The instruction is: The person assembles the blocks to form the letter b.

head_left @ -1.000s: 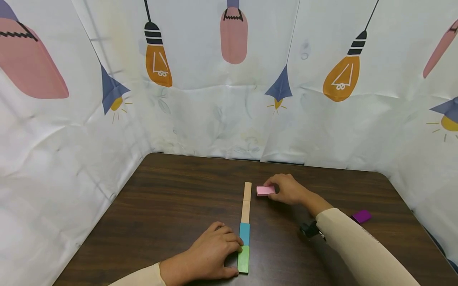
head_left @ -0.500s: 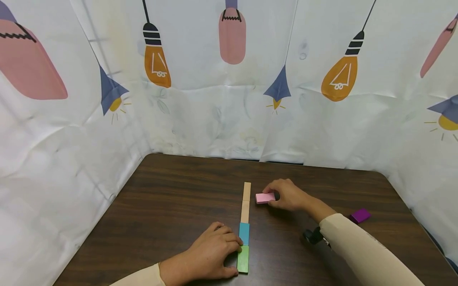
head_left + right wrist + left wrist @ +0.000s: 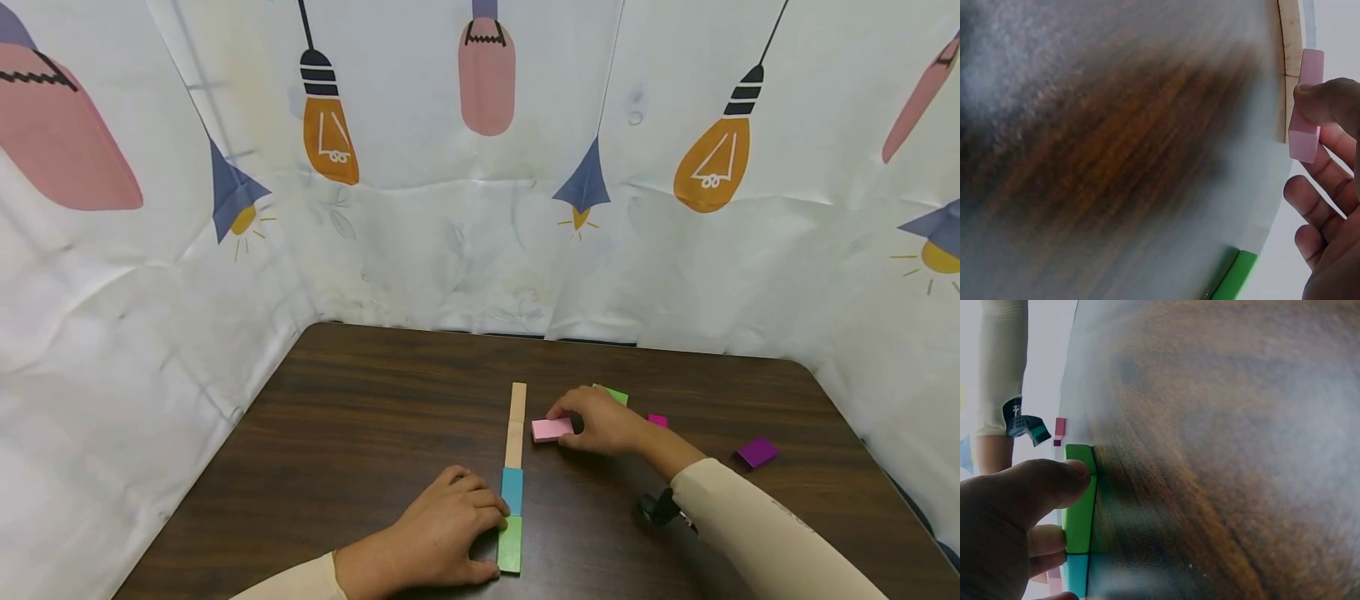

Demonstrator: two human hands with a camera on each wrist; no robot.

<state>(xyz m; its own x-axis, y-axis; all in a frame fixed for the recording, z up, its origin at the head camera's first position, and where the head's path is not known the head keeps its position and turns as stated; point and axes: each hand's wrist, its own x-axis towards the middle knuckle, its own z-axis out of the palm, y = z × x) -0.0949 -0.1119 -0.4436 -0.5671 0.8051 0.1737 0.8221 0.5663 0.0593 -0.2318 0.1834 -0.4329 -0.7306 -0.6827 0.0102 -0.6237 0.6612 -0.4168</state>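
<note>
My right hand [image 3: 603, 421] pinches a pink block [image 3: 552, 430] between thumb and fingers, just right of a straight row on the dark table. That row runs away from me: a green block [image 3: 510, 546] nearest, then a blue block [image 3: 512, 492], then two plain wood blocks [image 3: 514, 444]. In the right wrist view the pink block [image 3: 1305, 106] overlaps the plain wood pieces [image 3: 1291, 44]. My left hand [image 3: 442, 529] holds the near green block, the thumb at its near corner and bent fingertips by the seam with the blue one, which they partly hide.
Beyond my right hand lie a second green block [image 3: 617, 396] and a magenta block [image 3: 657, 421], both partly hidden by the hand and arm. A purple block [image 3: 757, 452] lies farther right. A printed white curtain [image 3: 450, 250] hangs behind the brown table [image 3: 360, 400].
My right hand has brought the pink block nearer to me and slightly left, along the row. The second green block and the magenta block have come into sight behind it. My left hand stays put.
</note>
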